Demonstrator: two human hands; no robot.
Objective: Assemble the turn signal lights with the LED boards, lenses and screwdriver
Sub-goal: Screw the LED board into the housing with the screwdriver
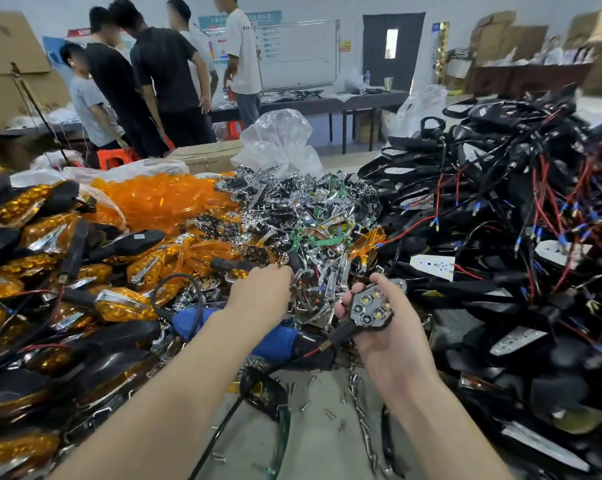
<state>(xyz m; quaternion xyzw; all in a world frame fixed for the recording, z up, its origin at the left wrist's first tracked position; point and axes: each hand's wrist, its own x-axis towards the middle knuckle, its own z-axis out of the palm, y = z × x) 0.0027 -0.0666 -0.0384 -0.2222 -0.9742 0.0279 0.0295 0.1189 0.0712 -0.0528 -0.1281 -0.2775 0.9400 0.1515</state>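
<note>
My right hand (382,327) grips a black turn signal housing (369,311) with an LED board and chrome reflector cells facing up; its stem and red wire trail down to the left. My left hand (261,289) reaches into the heap of chrome reflector pieces (306,216), fingers curled down among them; what they hold is hidden. A blue electric screwdriver (275,336) with a black cord lies under my left forearm. Loose screws (330,414) are scattered on the grey table near my wrists.
Orange lenses (161,199) pile up at the back left. Finished amber signals (50,271) cover the left side. Black housings with red and black wires (517,220) heap up on the right. Several people stand at tables behind, beside a clear plastic bag (279,140).
</note>
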